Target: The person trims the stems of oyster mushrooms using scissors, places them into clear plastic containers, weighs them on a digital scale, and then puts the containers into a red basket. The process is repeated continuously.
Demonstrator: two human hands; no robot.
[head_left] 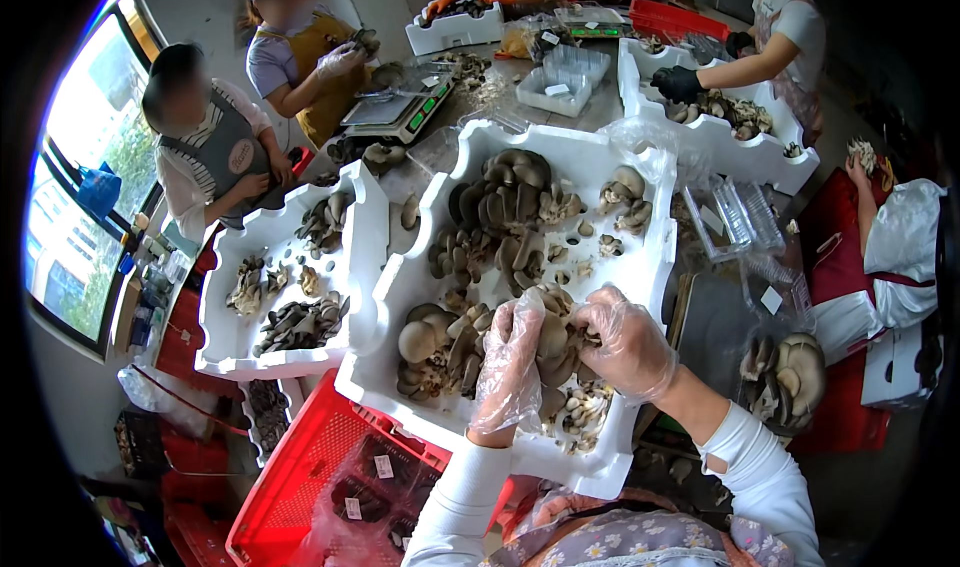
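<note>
- Left hand (510, 352): thin see-through plastic glove (496, 402), kinda baggy and super wrinkly
- Right hand (630, 347): same deal, another crinkly clear glove (645, 362)
- Plain white long sleeves (768, 477), with a little gap (714, 463) by the right cuff
- Greyish-purple flowery cloth (625, 541) up front, white daisies all over, some orange bits, plus a pale lacy-looking strip (655, 559)

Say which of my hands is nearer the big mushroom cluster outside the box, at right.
Right. The right hand is left of the mushroom cluster; the left hand is farther left.
</note>
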